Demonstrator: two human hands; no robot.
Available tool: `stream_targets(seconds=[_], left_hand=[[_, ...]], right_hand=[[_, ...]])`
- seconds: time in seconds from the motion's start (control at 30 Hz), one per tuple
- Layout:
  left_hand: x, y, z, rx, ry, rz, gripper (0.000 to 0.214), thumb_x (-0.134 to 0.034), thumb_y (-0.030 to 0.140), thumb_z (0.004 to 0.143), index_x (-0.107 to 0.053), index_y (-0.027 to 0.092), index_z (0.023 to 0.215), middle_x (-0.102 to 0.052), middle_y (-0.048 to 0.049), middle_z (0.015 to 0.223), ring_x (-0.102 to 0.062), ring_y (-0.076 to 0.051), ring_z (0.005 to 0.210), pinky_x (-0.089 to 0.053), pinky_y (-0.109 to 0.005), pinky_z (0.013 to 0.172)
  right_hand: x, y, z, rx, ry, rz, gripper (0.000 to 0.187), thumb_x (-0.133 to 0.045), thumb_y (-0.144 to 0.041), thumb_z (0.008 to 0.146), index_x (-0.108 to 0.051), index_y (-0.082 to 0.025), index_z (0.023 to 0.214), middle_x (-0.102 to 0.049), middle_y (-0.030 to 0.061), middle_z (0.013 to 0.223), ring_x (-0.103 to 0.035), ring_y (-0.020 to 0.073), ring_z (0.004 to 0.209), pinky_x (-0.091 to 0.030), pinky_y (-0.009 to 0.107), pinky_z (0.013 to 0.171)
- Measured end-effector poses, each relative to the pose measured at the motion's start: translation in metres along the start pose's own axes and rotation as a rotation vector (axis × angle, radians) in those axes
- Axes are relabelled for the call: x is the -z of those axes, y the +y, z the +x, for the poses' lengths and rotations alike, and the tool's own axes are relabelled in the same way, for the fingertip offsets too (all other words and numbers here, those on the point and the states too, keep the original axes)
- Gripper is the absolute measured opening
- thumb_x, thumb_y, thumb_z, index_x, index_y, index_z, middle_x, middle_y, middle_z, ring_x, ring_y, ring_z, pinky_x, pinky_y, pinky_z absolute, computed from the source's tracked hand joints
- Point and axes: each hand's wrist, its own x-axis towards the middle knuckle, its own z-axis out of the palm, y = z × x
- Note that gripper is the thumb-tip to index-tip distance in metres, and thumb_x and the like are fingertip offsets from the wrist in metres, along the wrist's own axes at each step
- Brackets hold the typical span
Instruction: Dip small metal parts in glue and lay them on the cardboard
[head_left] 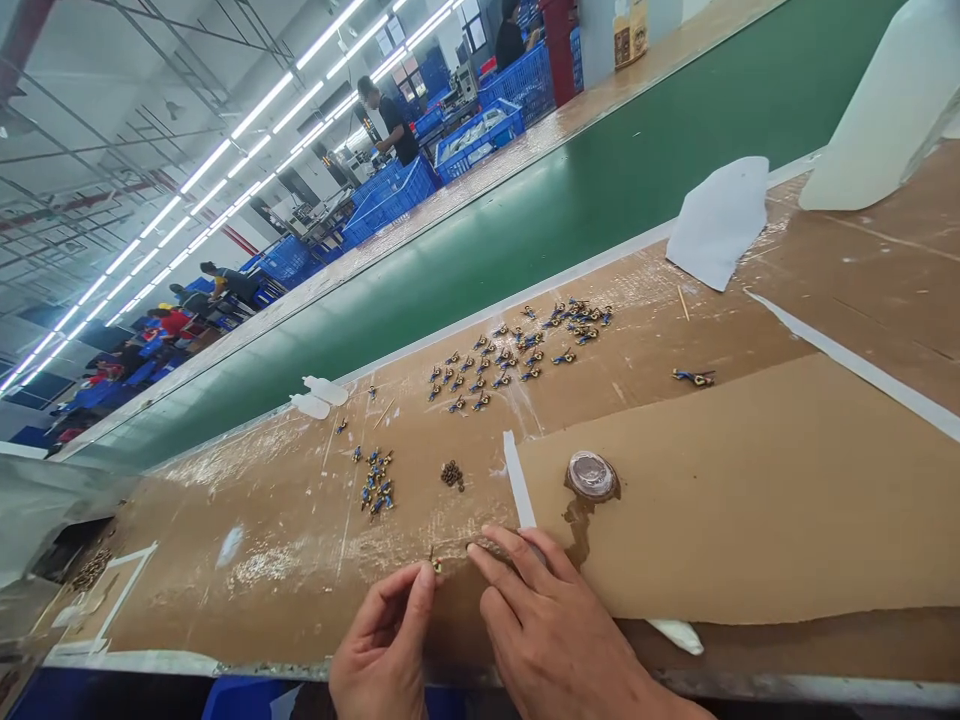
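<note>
Both hands at near edge of brown cardboard-topped bench (300, 540).
L hand (386, 650) pinches tiny brass-coloured part (436, 565) betw. thumb & forefinger; R hand (555, 630) flat, fingers spread, just beside.

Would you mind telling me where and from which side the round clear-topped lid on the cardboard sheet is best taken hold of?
Grip the lid by its rim, thumb and finger on opposite edges, coming straight down from above. It lies flat on the cardboard sheet, so only the rim is offered. A dark stain runs from its near-left edge, so the far and right sides are probably cleaner. The right hand is nearest.
</note>
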Motion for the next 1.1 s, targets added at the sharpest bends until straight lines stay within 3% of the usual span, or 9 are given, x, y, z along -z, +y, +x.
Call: stream_targets(seconds=[0.4, 0.6, 0.83, 1.1], left_hand=[[-0.002, 0.000, -0.003, -0.014, -0.078, 0.082, 0.031, -0.088, 0.037, 0.046, -0.074, 0.019, 0.068, -0.074, -0.0007, 0.066, -0.066, -0.008, 0.060, -0.052, -0.009, 0.062], [0.002, 0.001, 0.002, 0.024, -0.092, 0.066, 0.031, -0.088, 0.035, 0.047, -0.074, 0.019, 0.069, -0.074, -0.0014, 0.068, -0.066, -0.009, 0.062, -0.052, -0.010, 0.065], [0.003, 0.000, 0.000, 0.029, -0.089, 0.038, 0.031, -0.088, 0.034, 0.048, -0.074, 0.019, 0.070, -0.074, -0.0015, 0.069, -0.066, -0.009, 0.063, -0.052, -0.010, 0.064], [0.002, -0.001, 0.001, -0.025, -0.079, 0.031, 0.030, -0.088, 0.032, 0.047, -0.074, 0.020, 0.070, -0.073, 0.0009, 0.068, -0.066, -0.008, 0.062, -0.052, -0.009, 0.064]], right_hand=[[-0.002, -0.005, -0.015, 0.004, 0.068, 0.008, 0.015, -0.048, -0.013, 0.083, -0.058, -0.018, 0.072, -0.071, 0.0021, 0.104, -0.056, 0.0206, 0.109, -0.031, 0.038, 0.101], [0.004, -0.002, -0.009, -0.013, 0.027, 0.003, 0.012, -0.049, -0.016, 0.083, -0.061, -0.017, 0.080, -0.068, 0.0041, 0.111, -0.054, 0.0223, 0.113, -0.032, 0.039, 0.101], [0.004, -0.004, 0.000, 0.019, -0.077, 0.002, 0.010, -0.055, -0.024, 0.083, -0.062, -0.019, 0.088, -0.066, 0.0005, 0.117, -0.052, 0.0229, 0.117, -0.035, 0.040, 0.099], [0.014, 0.001, 0.001, -0.009, -0.154, -0.038, 0.010, -0.054, -0.023, 0.082, -0.061, -0.019, 0.086, -0.066, 0.0021, 0.116, -0.048, 0.0262, 0.122, -0.024, 0.048, 0.103]])
